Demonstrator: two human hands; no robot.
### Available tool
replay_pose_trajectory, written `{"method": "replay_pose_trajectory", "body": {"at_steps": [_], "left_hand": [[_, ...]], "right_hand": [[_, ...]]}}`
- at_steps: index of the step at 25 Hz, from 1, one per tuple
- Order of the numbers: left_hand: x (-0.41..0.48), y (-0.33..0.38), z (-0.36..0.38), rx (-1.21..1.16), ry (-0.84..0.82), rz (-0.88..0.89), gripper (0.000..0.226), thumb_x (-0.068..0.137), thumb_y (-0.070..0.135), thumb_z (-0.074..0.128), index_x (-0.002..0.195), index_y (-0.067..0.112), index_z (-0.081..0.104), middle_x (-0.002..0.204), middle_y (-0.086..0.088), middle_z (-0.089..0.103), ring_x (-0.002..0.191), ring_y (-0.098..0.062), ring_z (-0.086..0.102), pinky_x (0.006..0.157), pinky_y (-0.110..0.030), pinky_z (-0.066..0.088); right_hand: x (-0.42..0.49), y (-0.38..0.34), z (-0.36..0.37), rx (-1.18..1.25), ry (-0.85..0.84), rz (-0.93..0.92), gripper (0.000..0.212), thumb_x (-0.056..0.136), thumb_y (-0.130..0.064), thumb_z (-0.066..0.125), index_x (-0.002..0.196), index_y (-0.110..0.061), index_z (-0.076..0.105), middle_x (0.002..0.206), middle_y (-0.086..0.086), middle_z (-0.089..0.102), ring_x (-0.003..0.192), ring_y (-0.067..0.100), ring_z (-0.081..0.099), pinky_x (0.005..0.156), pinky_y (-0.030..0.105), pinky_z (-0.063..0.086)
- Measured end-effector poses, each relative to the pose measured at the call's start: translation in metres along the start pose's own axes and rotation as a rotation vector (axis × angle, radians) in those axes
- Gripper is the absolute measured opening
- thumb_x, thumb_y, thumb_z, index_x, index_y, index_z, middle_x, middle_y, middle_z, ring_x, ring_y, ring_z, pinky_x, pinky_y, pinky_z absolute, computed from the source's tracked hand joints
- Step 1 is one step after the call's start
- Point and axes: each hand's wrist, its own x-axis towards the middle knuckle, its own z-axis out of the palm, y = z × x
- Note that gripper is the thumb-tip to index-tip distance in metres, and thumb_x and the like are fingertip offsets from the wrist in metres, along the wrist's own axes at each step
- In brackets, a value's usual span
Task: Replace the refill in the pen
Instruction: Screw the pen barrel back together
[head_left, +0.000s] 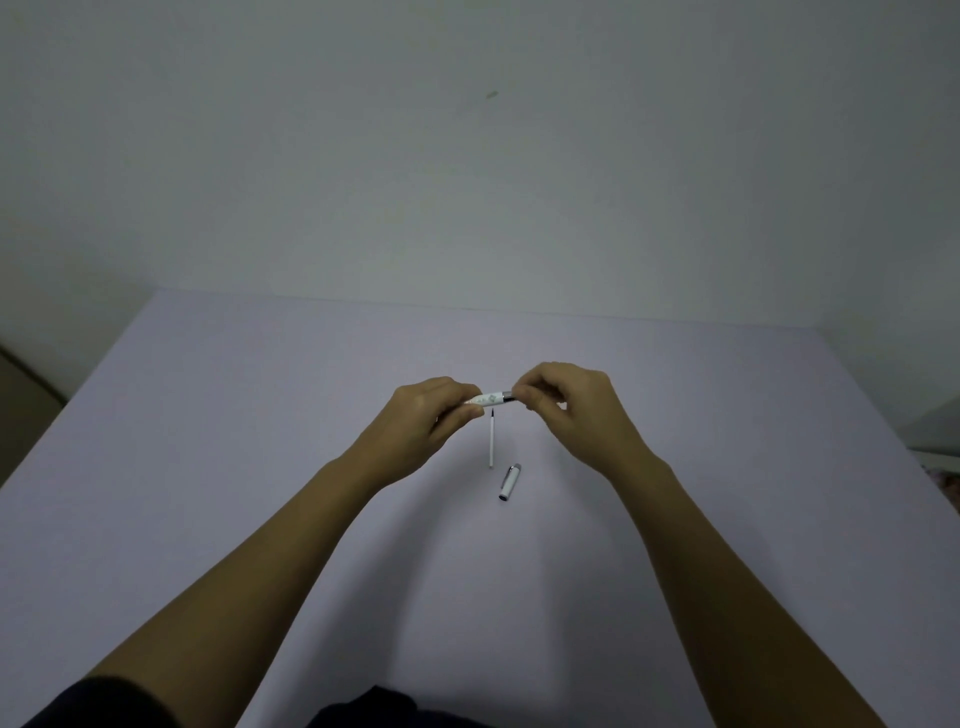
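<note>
holding a white pen (491, 399) level above the pale lilac worktop (208, 441), the left hand (426, 421) is clenched around its patterned barrel while the right hand (566, 400) pinches the dark, metal-ringed end; the print on the barrel is too small to read. below them a thin white refill (491, 441) lies straight on the worktop, and just beside its near end rests a white cap (509, 482) with a silvery tip.
</note>
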Motion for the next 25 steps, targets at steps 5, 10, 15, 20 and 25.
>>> {"method": "replay_pose_trajectory", "body": {"at_steps": [5, 10, 15, 20, 25], "left_hand": [[0.001, 0.002, 0.002, 0.001, 0.007, 0.009, 0.016, 0.090, 0.018, 0.057, 0.100, 0.008, 0.065, 0.073, 0.007, 0.052, 0.063, -0.010, 0.045, 0.060, -0.005, 0.033], [0.001, 0.002, 0.001, 0.054, 0.050, 0.066, 0.016, 0.088, 0.016, 0.060, 0.098, 0.005, 0.066, 0.069, -0.006, 0.061, 0.060, -0.011, 0.043, 0.057, -0.012, 0.030], [-0.005, -0.003, 0.006, 0.073, 0.066, 0.071, 0.015, 0.086, 0.009, 0.062, 0.099, 0.003, 0.066, 0.071, -0.010, 0.064, 0.061, -0.018, 0.051, 0.061, -0.016, 0.035], [-0.005, -0.016, 0.007, 0.029, 0.067, -0.038, 0.012, 0.090, 0.011, 0.058, 0.098, 0.006, 0.066, 0.065, 0.002, 0.050, 0.058, -0.013, 0.044, 0.058, -0.011, 0.031], [-0.006, -0.032, 0.013, 0.017, 0.055, -0.133, 0.012, 0.090, 0.013, 0.058, 0.096, 0.009, 0.067, 0.062, 0.003, 0.048, 0.055, -0.010, 0.042, 0.058, -0.006, 0.033]], "right_hand": [[-0.003, -0.002, -0.001, 0.022, -0.048, -0.035, 0.016, 0.083, -0.022, 0.068, 0.097, -0.016, 0.067, 0.084, -0.006, 0.068, 0.074, -0.001, 0.061, 0.073, 0.012, 0.051], [-0.003, -0.002, 0.002, -0.041, -0.023, -0.018, 0.013, 0.087, -0.019, 0.062, 0.086, -0.011, 0.072, 0.067, 0.001, 0.065, 0.060, 0.017, 0.055, 0.059, 0.028, 0.045], [0.002, 0.002, 0.005, -0.016, -0.125, 0.045, 0.015, 0.088, -0.023, 0.060, 0.088, -0.016, 0.073, 0.072, 0.006, 0.069, 0.064, 0.016, 0.058, 0.061, 0.030, 0.047], [0.000, 0.022, 0.018, 0.345, 0.025, 0.295, 0.029, 0.090, -0.035, 0.051, 0.114, -0.023, 0.064, 0.093, -0.011, 0.067, 0.082, -0.008, 0.063, 0.076, 0.004, 0.048], [-0.021, 0.082, 0.068, 0.116, 0.140, 0.745, 0.018, 0.092, -0.019, 0.051, 0.094, -0.008, 0.065, 0.082, 0.008, 0.066, 0.081, 0.023, 0.062, 0.061, 0.018, 0.040]]}}
